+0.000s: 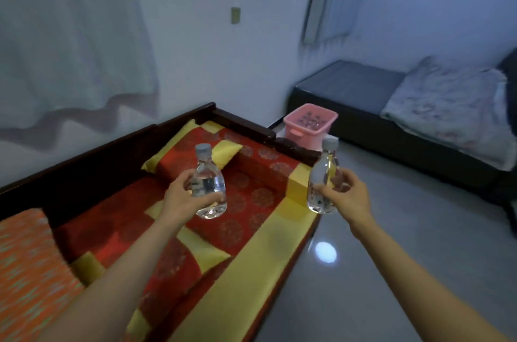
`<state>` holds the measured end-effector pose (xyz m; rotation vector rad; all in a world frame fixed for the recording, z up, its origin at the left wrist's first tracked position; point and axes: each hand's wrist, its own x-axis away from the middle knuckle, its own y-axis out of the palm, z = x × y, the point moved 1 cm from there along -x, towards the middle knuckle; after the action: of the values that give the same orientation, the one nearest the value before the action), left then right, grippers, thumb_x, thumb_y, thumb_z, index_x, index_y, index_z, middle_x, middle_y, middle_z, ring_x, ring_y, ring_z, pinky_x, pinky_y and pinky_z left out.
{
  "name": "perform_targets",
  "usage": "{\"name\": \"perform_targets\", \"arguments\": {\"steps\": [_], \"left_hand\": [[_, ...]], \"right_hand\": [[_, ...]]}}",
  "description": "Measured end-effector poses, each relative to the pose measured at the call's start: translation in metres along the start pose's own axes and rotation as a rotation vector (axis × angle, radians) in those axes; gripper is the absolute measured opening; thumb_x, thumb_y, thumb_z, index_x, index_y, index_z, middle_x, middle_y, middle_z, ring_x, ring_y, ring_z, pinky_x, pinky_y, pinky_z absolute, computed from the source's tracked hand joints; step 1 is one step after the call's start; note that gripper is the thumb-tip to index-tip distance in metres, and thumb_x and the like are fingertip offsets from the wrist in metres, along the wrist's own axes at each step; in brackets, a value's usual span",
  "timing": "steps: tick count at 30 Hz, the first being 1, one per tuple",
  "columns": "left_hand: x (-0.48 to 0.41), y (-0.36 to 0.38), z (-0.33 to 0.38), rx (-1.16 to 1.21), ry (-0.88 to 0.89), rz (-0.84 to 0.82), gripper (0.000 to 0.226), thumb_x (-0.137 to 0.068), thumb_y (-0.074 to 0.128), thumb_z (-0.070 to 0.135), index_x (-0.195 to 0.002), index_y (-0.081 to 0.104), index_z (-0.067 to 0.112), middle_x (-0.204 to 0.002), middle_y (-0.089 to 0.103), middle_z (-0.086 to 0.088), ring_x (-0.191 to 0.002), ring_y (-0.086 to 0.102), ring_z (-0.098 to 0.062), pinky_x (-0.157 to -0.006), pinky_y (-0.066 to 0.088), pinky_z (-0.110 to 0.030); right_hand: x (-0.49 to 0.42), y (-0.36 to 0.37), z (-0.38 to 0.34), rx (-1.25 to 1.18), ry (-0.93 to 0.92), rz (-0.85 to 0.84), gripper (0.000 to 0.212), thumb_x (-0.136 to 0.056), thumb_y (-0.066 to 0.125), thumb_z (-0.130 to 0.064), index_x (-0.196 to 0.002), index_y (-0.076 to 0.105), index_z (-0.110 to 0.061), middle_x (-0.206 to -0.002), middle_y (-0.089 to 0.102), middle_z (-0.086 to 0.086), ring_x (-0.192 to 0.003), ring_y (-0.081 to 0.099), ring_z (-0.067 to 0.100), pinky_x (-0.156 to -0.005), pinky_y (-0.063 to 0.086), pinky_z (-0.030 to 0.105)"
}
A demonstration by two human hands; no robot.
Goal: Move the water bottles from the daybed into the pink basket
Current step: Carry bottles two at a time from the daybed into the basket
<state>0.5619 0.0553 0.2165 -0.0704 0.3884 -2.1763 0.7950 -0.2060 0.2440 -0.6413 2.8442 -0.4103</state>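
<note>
1. Holding 2 clear plastic water bottles with grey caps upright: left hand [183,196] grip closed round one [208,188] above the red-and-yellow daybed [251,193], right hand [345,196] round the other [324,182] past its edge.
2. Carry both level to the pink plastic basket [309,125] beyond the daybed's end and lower them in.

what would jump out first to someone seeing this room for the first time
Two clear water bottles held upright in mid-air: one in the left hand above the daybed, the left bottle, and one in the right hand past the daybed's edge, the right bottle. Next comes the red and yellow patterned cover, then the pink basket beyond the daybed's far end.
</note>
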Motion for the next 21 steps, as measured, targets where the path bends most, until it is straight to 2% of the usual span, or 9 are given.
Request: {"name": "perform_targets", "arguments": {"steps": [3, 6, 9, 12, 15, 19, 21], "left_hand": [[-0.018, 0.07, 0.031, 0.044, 0.016, -0.071, 0.062, -0.05, 0.093, 0.034, -0.104, 0.063, 0.029, -0.097, 0.07, 0.01, -0.089, 0.067, -0.009, -0.078, 0.055, -0.028], [-0.042, 0.13, 0.061, 0.098, 0.028, -0.109, 0.047, -0.056, 0.09, 0.032, -0.096, 0.066, 0.032, -0.085, 0.072, 0.015, -0.079, 0.067, 0.001, -0.06, 0.049, -0.011], [-0.071, 0.193, 0.081, 0.149, 0.026, -0.17, 0.037, -0.059, 0.089, 0.029, -0.091, 0.069, 0.032, -0.083, 0.074, 0.015, -0.075, 0.068, 0.001, -0.058, 0.048, -0.013], [-0.104, 0.256, 0.089, 0.177, 0.026, -0.224, 0.035, -0.06, 0.089, 0.022, -0.086, 0.067, 0.033, -0.079, 0.074, 0.016, -0.072, 0.068, 0.003, -0.053, 0.048, -0.009], [-0.144, 0.315, 0.086, 0.181, 0.025, -0.261, 0.04, -0.06, 0.089, 0.017, -0.087, 0.064, 0.032, -0.081, 0.071, 0.009, -0.07, 0.066, 0.005, -0.053, 0.047, -0.008], [-0.203, 0.378, 0.081, 0.134, 0.011, -0.307, 0.05, -0.059, 0.089, 0.021, -0.099, 0.061, 0.032, -0.094, 0.07, 0.006, -0.085, 0.067, -0.008, -0.065, 0.052, -0.021], [-0.23, 0.405, 0.079, 0.122, 0.007, -0.322, 0.05, -0.06, 0.089, 0.019, -0.102, 0.061, 0.028, -0.095, 0.071, 0.003, -0.086, 0.068, -0.012, -0.065, 0.053, -0.022]], "right_hand": [[-0.033, -0.062, 0.012, -0.009, 0.012, 0.07, 0.064, -0.066, 0.086, -0.03, -0.122, 0.057, -0.02, -0.107, 0.063, 0.0, -0.095, 0.063, 0.019, -0.082, 0.056, 0.037], [-0.064, -0.112, 0.025, -0.048, 0.037, 0.122, 0.06, -0.064, 0.084, -0.039, -0.116, 0.058, -0.025, -0.101, 0.066, 0.0, -0.091, 0.066, 0.019, -0.078, 0.058, 0.037], [-0.097, -0.155, 0.043, -0.07, 0.071, 0.194, 0.05, -0.061, 0.084, -0.043, -0.103, 0.062, -0.028, -0.09, 0.069, 0.003, -0.081, 0.069, 0.018, -0.068, 0.059, 0.033], [-0.134, -0.189, 0.072, -0.035, 0.091, 0.241, 0.048, -0.062, 0.084, -0.04, -0.103, 0.065, -0.022, -0.083, 0.069, 0.0, -0.072, 0.069, 0.012, -0.054, 0.051, 0.018], [-0.178, -0.211, 0.101, 0.011, 0.122, 0.269, 0.042, -0.065, 0.084, -0.04, -0.099, 0.065, -0.024, -0.087, 0.068, 0.004, -0.079, 0.067, 0.018, -0.058, 0.05, 0.021], [-0.249, -0.229, 0.136, 0.033, 0.16, 0.293, 0.043, -0.065, 0.085, -0.035, -0.102, 0.066, -0.023, -0.089, 0.068, 0.005, -0.078, 0.066, 0.017, -0.06, 0.052, 0.024], [-0.283, -0.236, 0.147, 0.047, 0.169, 0.282, 0.049, -0.064, 0.085, -0.033, -0.107, 0.064, -0.024, -0.092, 0.067, 0.001, -0.081, 0.065, 0.016, -0.065, 0.054, 0.027]]}}
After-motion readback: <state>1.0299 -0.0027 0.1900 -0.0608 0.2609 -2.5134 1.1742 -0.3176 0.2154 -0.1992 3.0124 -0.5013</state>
